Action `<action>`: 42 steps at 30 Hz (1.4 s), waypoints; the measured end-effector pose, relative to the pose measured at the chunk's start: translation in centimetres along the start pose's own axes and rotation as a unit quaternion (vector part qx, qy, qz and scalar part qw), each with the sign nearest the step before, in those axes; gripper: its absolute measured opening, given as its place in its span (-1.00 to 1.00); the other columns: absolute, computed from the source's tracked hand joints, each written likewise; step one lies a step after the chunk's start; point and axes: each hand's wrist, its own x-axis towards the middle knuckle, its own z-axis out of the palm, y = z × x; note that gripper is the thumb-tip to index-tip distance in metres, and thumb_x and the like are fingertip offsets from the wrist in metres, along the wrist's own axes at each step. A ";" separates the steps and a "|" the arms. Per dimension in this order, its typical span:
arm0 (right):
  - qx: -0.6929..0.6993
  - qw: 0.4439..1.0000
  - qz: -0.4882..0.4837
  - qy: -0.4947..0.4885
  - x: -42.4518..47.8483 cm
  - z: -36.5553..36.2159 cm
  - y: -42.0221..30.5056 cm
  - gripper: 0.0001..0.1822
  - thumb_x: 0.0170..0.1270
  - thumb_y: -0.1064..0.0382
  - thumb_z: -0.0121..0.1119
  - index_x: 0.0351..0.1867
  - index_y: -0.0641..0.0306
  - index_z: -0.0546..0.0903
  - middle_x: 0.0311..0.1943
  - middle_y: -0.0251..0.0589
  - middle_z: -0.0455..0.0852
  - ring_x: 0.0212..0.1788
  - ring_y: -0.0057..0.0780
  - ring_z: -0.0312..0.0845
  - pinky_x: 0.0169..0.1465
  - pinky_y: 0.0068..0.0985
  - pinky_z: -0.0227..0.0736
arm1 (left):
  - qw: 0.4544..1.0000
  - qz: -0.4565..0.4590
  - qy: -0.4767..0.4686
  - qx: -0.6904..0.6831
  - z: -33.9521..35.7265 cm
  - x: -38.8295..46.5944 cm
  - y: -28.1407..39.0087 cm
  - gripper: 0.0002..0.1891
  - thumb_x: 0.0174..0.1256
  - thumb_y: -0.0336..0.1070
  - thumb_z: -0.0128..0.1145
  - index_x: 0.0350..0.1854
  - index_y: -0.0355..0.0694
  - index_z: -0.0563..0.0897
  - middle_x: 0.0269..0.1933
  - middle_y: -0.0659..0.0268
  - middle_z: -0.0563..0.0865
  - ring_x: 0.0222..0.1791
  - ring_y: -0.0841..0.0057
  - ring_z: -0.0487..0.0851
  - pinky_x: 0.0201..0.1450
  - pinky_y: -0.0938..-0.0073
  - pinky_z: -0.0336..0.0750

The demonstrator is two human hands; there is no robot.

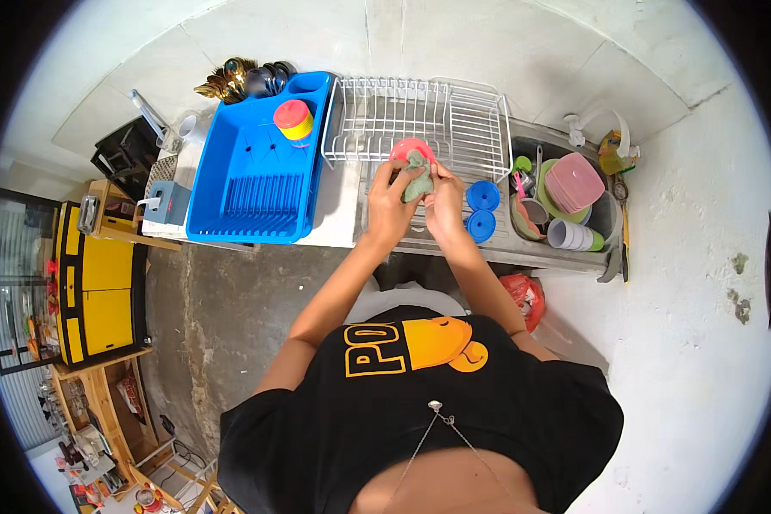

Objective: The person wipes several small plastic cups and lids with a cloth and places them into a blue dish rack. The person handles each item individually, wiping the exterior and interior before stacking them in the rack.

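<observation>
Before me, over the front of a white wire dish rack, my left hand (389, 196) presses a greyish-green cloth (416, 186) against a round pink-red piece (403, 148), perhaps a lid or small dish. My right hand (445, 196) grips that piece by its right edge, thumb beside the cloth. Fingers and cloth hide much of its face. Two round blue lids (482, 194) lie on the grooved drainboard just right of my right hand. The wire dish rack (478, 119) stands behind both hands against the wall.
Left of the rack, a blue plastic dish drainer (215, 167) holds a stack of pink and yellow lids (293, 121), with cutlery (231, 77) at its back. At right, the sink (610, 209) holds pink bowls (574, 183), cups (568, 234) and a faucet above. A red plastic bag (527, 299) sits below.
</observation>
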 end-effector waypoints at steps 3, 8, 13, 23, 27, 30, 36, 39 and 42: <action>0.024 0.999 0.033 -0.004 -0.2 -0.8 1.0 -0.78 0.39 0.43 -0.10 -0.11 0.38 0.61 -0.31 -0.28 0.65 -0.36 -0.58 0.53 -0.26 -0.50 0.47 | 0.997 0.047 -0.001 0.061 0.1 0.9 -0.3 -0.53 -0.30 -0.60 0.38 -0.18 -0.17 0.70 -0.14 0.20 0.60 -0.17 0.21 0.58 -0.18 0.28 0.53; 0.062 0.992 0.111 0.006 1.1 -4.0 3.2 -0.72 0.22 0.53 -0.10 -0.08 0.34 0.55 -0.31 -0.29 0.63 -0.34 -0.49 0.60 -0.19 -0.43 0.53 | 0.986 0.082 -0.102 0.099 0.2 0.9 -0.8 -0.59 -0.28 -0.60 0.32 -0.22 -0.23 0.69 -0.13 0.20 0.60 -0.16 0.19 0.56 -0.17 0.24 0.52; 0.152 0.980 0.092 -0.089 4.4 -7.3 2.8 -0.82 0.40 0.38 -0.07 -0.09 0.30 0.55 -0.12 -0.13 0.68 -0.12 -0.23 0.67 -0.02 -0.25 0.58 | 0.985 0.077 -0.125 0.087 -0.6 -0.1 -1.2 -0.61 -0.28 -0.63 0.29 -0.24 -0.28 0.68 -0.12 0.15 0.60 -0.12 0.15 0.58 -0.10 0.25 0.52; 0.048 0.996 0.065 -0.047 2.6 -3.9 -1.9 -0.76 0.44 0.27 0.00 0.01 0.38 0.50 0.04 -0.05 0.62 0.09 -0.15 0.59 0.21 -0.06 0.47 | 0.973 -0.183 -0.114 0.081 0.7 -5.3 -6.7 -0.59 -0.14 -0.52 0.35 -0.11 -0.21 0.67 -0.09 0.05 0.55 -0.11 0.06 0.58 -0.03 0.19 0.51; 0.045 0.991 0.085 -0.097 2.6 -3.7 -0.8 -0.70 0.47 0.23 -0.02 0.01 0.46 0.52 -0.06 -0.06 0.66 -0.01 -0.21 0.65 0.13 -0.15 0.56 | 0.959 -0.183 -0.197 0.093 1.8 -7.5 -8.7 -0.40 -0.05 -0.36 0.31 0.18 -0.16 0.52 0.17 -0.10 0.39 0.09 -0.05 0.48 0.20 0.18 0.42; 0.014 0.987 0.092 -0.130 3.1 -4.2 -0.7 -0.68 0.47 0.21 -0.02 0.02 0.49 0.52 -0.05 -0.04 0.66 0.00 -0.20 0.64 0.14 -0.15 0.56 | 0.961 -0.176 -0.194 0.087 1.6 -7.1 -7.8 -0.42 0.03 -0.31 0.25 0.22 -0.16 0.51 0.18 -0.11 0.44 0.17 -0.01 0.46 0.29 0.20 0.33; -0.093 0.980 0.114 -0.132 3.2 -2.5 0.6 -0.72 0.45 0.27 0.03 0.04 0.42 0.57 -0.08 -0.21 0.66 -0.02 -0.39 0.61 0.07 -0.26 0.56 | 0.904 -0.331 -0.043 -0.266 -3.9 -3.1 -7.5 -0.63 0.41 -0.28 0.02 0.19 -0.32 0.52 0.05 0.25 0.66 -0.05 0.50 0.64 0.04 0.47 0.50; -0.116 0.975 0.106 -0.155 4.7 -1.0 2.6 -0.75 0.39 0.29 0.12 -0.01 0.39 0.61 -0.15 -0.24 0.67 -0.11 -0.47 0.62 -0.06 -0.34 0.60 | 0.879 -0.342 -0.083 -0.323 -7.7 -0.5 -7.1 -0.65 0.45 -0.25 0.02 0.13 -0.38 0.56 -0.06 0.23 0.68 -0.18 0.55 0.66 -0.12 0.53 0.57; -0.173 0.969 0.081 -0.156 5.2 2.8 3.9 -0.73 0.36 0.31 0.16 0.00 0.42 0.61 -0.18 -0.22 0.67 -0.16 -0.47 0.63 -0.13 -0.41 0.64 | 0.887 -0.346 -0.084 -0.295 -10.8 1.0 -8.7 -0.69 0.41 -0.31 0.09 0.06 -0.41 0.61 -0.20 0.25 0.71 -0.28 0.61 0.65 -0.23 0.57 0.58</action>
